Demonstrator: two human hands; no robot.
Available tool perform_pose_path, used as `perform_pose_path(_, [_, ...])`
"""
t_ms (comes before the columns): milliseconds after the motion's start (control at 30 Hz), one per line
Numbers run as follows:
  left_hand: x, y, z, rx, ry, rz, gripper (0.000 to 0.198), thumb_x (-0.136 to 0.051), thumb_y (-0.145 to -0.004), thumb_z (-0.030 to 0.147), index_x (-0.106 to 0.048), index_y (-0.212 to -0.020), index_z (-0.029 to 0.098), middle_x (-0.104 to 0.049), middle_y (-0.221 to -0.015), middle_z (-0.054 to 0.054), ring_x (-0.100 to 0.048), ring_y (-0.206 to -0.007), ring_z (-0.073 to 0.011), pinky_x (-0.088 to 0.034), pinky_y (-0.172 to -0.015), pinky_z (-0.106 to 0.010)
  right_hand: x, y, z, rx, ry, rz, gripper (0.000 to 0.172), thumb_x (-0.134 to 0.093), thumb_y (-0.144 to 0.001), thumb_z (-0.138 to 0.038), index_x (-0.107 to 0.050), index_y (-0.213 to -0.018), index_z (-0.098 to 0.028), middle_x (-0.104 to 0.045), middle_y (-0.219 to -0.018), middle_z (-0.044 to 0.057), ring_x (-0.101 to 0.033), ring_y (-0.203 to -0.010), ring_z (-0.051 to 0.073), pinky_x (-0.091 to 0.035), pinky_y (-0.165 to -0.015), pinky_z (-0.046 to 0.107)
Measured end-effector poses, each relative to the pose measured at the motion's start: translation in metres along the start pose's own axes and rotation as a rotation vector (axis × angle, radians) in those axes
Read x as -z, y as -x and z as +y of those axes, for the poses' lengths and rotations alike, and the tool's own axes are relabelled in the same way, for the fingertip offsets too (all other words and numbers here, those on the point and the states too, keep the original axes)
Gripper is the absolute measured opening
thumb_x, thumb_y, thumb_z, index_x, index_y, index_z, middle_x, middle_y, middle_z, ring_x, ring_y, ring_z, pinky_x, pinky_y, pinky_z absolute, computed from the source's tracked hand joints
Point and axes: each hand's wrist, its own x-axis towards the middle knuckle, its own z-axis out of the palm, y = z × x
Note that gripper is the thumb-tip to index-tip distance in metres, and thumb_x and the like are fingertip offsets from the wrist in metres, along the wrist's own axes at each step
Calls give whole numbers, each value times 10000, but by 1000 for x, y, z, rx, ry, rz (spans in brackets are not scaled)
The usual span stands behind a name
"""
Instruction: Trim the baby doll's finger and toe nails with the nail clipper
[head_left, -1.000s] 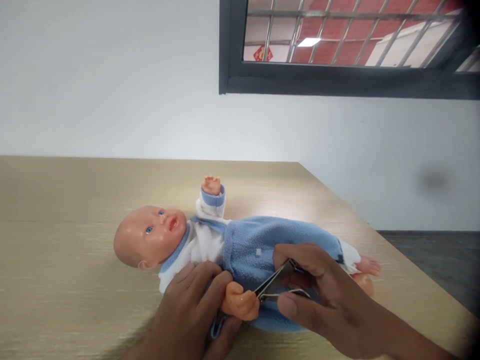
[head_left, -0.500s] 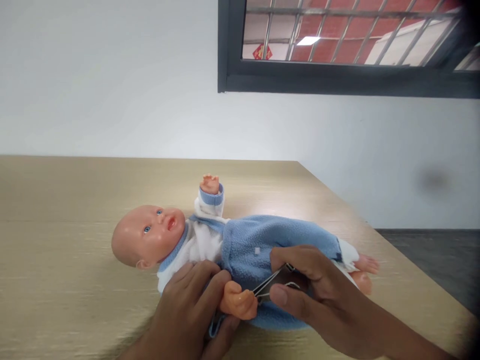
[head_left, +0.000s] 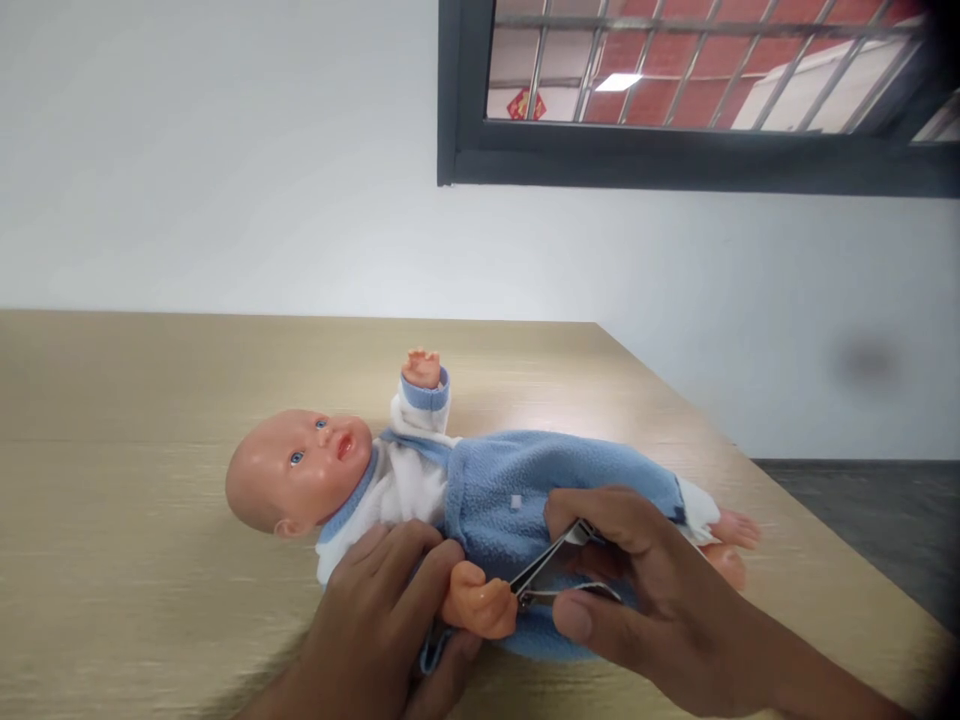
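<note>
A baby doll [head_left: 517, 470] in a blue and white outfit lies on its back, head to the left and feet to the right. My left hand [head_left: 390, 610] is closed around the doll's near forearm and cuff, leaving the doll's small hand [head_left: 480, 602] sticking out past my fingers. Between thumb and forefinger, my right hand [head_left: 645, 590] grips a metal nail clipper [head_left: 555, 562]. The clipper's jaws touch, or nearly touch, the fingers of that doll hand, and its lever stands away from the body. The doll's other arm [head_left: 421, 390] points upward on the far side.
The doll rests on a light wood table [head_left: 135, 400], whose right edge slants toward me. Behind it stands a white wall [head_left: 225, 180] with a dark-framed, barred window [head_left: 675, 160] at upper right. Dark floor [head_left: 847, 510] shows beyond the table's right edge.
My right thumb and forefinger have spread a little, and the clipper's lever stands wider from its body. My left hand and the doll stay nearly in place.
</note>
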Motion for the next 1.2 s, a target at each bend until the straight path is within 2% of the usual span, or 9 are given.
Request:
perform_pose_path(167, [-1,1,0,-5,-2,13,163,-446,-1008,282,-543,-1087,178,-629,-883,-80,-618,-724,-230,-526,-590,-360,3,-4,-6,-69,-34,-79,519,-525,-1005,-678,-560,-771,-216,-447,-636,-43,-430,-580,129,-363,-524,248])
perform_pose_path(333, [-1,2,0,-5,-2,6,151,-472,-973,255,-542,-1084,180,-627,-881,-78,-615,-720,-231,-527,-592,-360,1,-5,-4,-76,-106,-91,475,-663,-935,-632,-496,-760,-223,-390,-669,-60,-350,-587,118,-293,-521,241])
perform_pose_path(633, [0,2,0,-2,-6,6,138,-511,-934,230,-540,-1061,184,-615,-861,-72,-599,-702,-235,-514,-572,-363,7,-18,-5,-228,-475,-180,537,-738,-884,-623,-434,-709,-216,-310,-640,-80,-258,-583,99,-187,-509,241])
perform_pose_path(700, [-1,2,0,-5,-3,9,149,-510,-920,218,-537,-1063,185,-613,-861,-70,-597,-706,-237,-510,-573,-364,11,-21,4,-272,-511,-198,568,-720,-858,-701,-454,-720,-219,-340,-624,-80,-284,-575,102,-192,-514,244])
perform_pose_path(800, [-2,2,-3,-28,21,-5,195,-489,-894,188,-534,-1083,185,-613,-881,-71,-586,-731,-242,-498,-593,-369,21,-25,19,-328,-485,-194,557,-690,-877,-725,-532,-761,-205,-490,-619,-53,-379,-575,111,-242,-537,250])
perform_pose_path(900, [-1,0,-15,-25,80,-63,287,-454,-851,176,-523,-1129,185,-608,-939,-83,-571,-796,-255,-477,-653,-390,30,-27,31,-403,-435,-143,478,-665,-951,-645,-569,-811,-198,-509,-583,-63,-383,-554,108,-263,-563,255])
perform_pose_path(1000, [2,-2,-35,44,127,-59,270,-459,-824,218,-530,-1084,205,-572,-945,-70,-534,-819,-251,-437,-699,-399,28,-27,35,-455,-449,-132,502,-687,-928,-656,-550,-763,-202,-444,-574,-75,-333,-563,110,-229,-569,264])
perform_pose_path(1100, [6,1,-57,103,116,-19,234,-459,-850,241,-531,-1072,222,-576,-992,-62,-542,-872,-255,-436,-775,-430,11,-25,27,-508,-534,-112,577,-690,-879,-700,-462,-669,-213,-394,-624,-60,-293,-593,121,-223,-558,273])
perform_pose_path(1200, [4,7,-73,208,76,28,382,-445,-920,226,-491,-1300,241,-572,-1245,-102,-545,-1122,-306,-429,-961,-515,-14,-17,10,-557,-614,35,596,-528,-942,-712,-337,-642,-234,-365,-652,-42,-332,-630,144,-356,-612,271])
